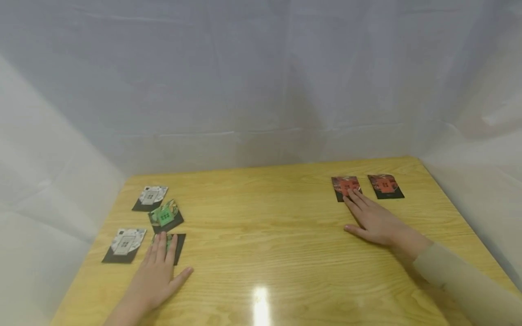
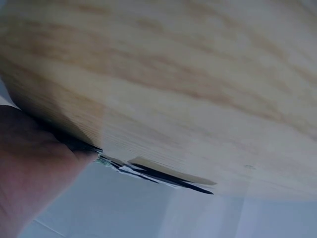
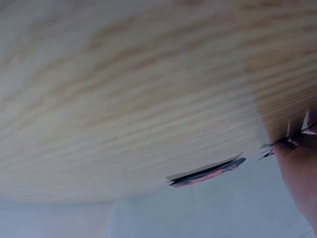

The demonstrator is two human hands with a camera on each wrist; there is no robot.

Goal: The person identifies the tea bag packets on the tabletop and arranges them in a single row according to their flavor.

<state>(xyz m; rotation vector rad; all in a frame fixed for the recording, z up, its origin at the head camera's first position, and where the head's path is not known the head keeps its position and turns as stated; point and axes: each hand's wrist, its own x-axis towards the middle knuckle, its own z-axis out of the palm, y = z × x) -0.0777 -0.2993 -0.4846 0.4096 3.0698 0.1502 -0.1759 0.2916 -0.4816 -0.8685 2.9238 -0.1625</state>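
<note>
My left hand (image 1: pixel 152 278) lies with straight fingers over a black-and-green flat packet (image 1: pixel 179 249), hiding much of it. Just beyond those fingertips is another green packet (image 1: pixel 165 216), set at an angle. Two packets with white-grey print lie on the left, a nearer one (image 1: pixel 124 244) and a farther one (image 1: pixel 150 198). On the right side, the extended fingers of my right hand (image 1: pixel 373 222) rest on the lower part of a red-and-black packet (image 1: pixel 344 184). A second red packet (image 1: pixel 385 186) lies to its right, also visible edge-on in the right wrist view (image 3: pixel 210 173).
The packets lie on a wooden tabletop (image 1: pixel 261 217) with a bright light reflection near its front. White sheeting hangs behind the table (image 1: pixel 261 90) and along its left (image 1: pixel 36 181) and right sides.
</note>
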